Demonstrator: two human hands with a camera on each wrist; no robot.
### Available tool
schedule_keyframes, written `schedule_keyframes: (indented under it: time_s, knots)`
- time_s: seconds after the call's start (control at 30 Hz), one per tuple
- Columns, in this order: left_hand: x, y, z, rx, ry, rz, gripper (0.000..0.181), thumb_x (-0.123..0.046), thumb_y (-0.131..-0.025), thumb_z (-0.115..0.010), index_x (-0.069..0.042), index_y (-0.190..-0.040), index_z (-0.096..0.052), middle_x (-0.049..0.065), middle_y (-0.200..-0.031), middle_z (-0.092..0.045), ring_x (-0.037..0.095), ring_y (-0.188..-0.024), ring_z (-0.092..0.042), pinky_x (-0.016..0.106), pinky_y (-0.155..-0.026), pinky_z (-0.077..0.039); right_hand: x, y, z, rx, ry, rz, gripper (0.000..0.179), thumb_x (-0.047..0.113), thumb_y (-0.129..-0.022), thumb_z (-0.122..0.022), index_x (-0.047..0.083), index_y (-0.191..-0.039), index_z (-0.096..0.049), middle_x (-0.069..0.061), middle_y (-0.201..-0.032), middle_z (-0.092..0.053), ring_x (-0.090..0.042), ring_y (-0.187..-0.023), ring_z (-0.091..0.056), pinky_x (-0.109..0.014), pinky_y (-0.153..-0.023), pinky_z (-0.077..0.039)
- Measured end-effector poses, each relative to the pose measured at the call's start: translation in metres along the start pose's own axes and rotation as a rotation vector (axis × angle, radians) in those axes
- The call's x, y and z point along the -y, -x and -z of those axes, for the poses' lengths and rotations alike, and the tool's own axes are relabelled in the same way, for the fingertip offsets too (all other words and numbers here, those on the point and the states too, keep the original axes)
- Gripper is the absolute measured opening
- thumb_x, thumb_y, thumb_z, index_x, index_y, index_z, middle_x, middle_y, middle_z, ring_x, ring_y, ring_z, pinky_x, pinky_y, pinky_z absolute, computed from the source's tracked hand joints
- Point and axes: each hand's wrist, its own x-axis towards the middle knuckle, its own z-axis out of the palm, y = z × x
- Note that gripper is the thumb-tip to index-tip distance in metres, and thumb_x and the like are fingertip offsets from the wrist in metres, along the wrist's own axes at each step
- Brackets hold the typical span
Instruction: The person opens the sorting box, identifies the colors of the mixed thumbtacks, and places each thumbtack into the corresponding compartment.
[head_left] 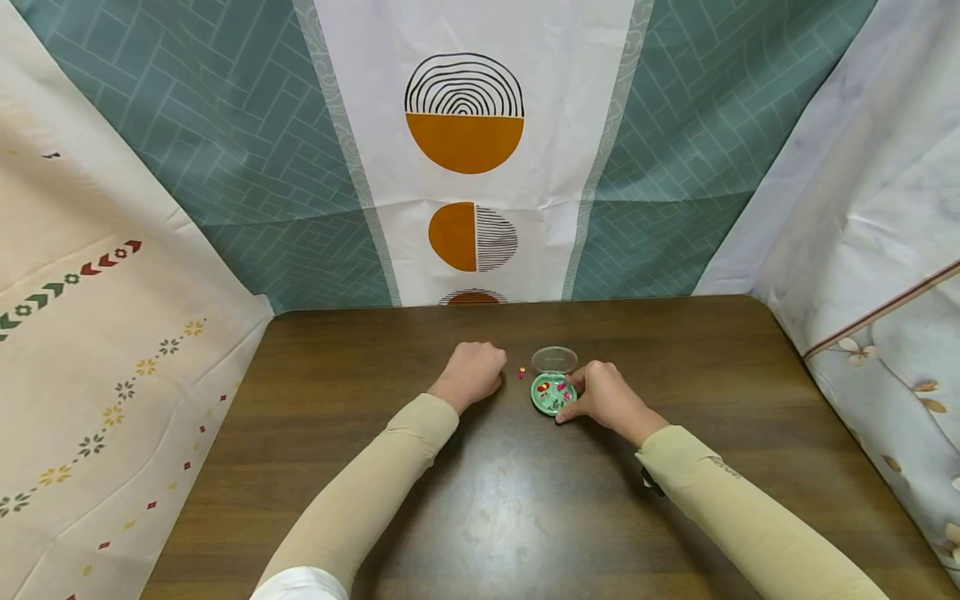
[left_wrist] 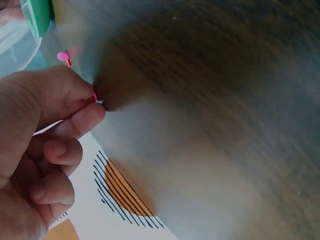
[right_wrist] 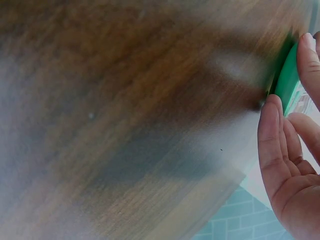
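Note:
A round green case (head_left: 537,403) lies on the table with its clear lid (head_left: 555,360) raised at the back. Small red, pink and dark pieces lie in the case's compartments. My right hand (head_left: 606,400) holds the case by its right side; in the right wrist view, thumb and fingers (right_wrist: 270,120) are at the green rim. Left of the case, my left hand (head_left: 472,372) pinches a tiny pink piece (left_wrist: 95,96) between thumb and index finger, close to the tabletop. Most of that piece is hidden. A small pink-headed piece (head_left: 522,372) lies between the left hand and the case.
The brown wooden table (head_left: 337,467) reaches back to a patterned curtain (head_left: 480,275). A cream cloth (head_left: 112,375) hangs at the left, and a pale flowered cloth (head_left: 870,250) at the right.

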Motion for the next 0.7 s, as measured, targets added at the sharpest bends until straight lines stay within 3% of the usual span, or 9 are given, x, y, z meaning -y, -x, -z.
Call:
schedule_keyframes:
  time_s: [0.33, 0.5, 0.53, 0.6, 0.7]
  knots:
    - [-0.0022, 0.0034, 0.002, -0.003, -0.136, -0.053, 0.027, -0.005, -0.083, -0.057, -0.024, -0.067, -0.067, -0.004, -0.069, -0.068, 0.015, -0.06, -0.062, 0.035, -0.051, -0.05, 0.0014, 0.0006, -0.0009, 0.002, 0.013, -0.007, 0.042, 0.034, -0.05, -0.09, 0.011, -0.081, -0.073, 0.002, -0.078, -0.071, -0.01, -0.067, -0.054, -0.026, -0.059, -0.044]
    - [-0.0017, 0.0061, 0.0039, 0.031, -0.149, -0.019, 0.025, -0.007, -0.083, -0.059, -0.025, -0.066, -0.067, -0.005, -0.069, -0.068, 0.015, -0.06, -0.063, 0.036, -0.05, -0.05, 0.0016, 0.0006, -0.0011, 0.001, 0.015, -0.006, 0.045, 0.034, -0.05, -0.09, 0.01, -0.085, -0.074, 0.0, -0.085, -0.072, -0.01, -0.07, -0.056, -0.027, -0.062, -0.046]
    - [-0.0008, 0.0066, 0.0037, 0.061, -0.104, -0.003, 0.023, -0.008, -0.083, -0.059, -0.023, -0.066, -0.066, -0.004, -0.069, -0.068, 0.015, -0.059, -0.062, 0.037, -0.051, -0.05, 0.0015, 0.0006, -0.0009, 0.0, 0.016, -0.006, 0.046, 0.034, -0.05, -0.09, 0.01, -0.086, -0.074, 0.0, -0.086, -0.072, -0.01, -0.071, -0.057, -0.027, -0.063, -0.047]
    - [0.0014, 0.0073, 0.0038, 0.146, 0.077, 0.024, 0.021, -0.012, -0.085, -0.058, -0.022, -0.068, -0.065, -0.005, -0.069, -0.065, 0.012, -0.059, -0.06, 0.034, -0.052, -0.049, 0.0017, 0.0006, -0.0005, 0.002, 0.018, -0.012, 0.047, 0.034, -0.05, -0.09, 0.01, -0.088, -0.074, 0.0, -0.087, -0.072, -0.01, -0.072, -0.058, -0.027, -0.064, -0.048]
    - [0.0033, 0.0072, 0.0062, 0.231, 0.558, 0.053, 0.016, -0.019, -0.089, -0.055, -0.014, -0.079, -0.067, 0.001, -0.075, -0.065, 0.011, -0.062, -0.054, 0.028, -0.057, -0.046, 0.0012, -0.0002, 0.0001, 0.002, 0.022, -0.013, 0.046, 0.035, -0.05, -0.09, 0.01, -0.086, -0.074, 0.001, -0.085, -0.072, -0.011, -0.071, -0.057, -0.026, -0.063, -0.047]
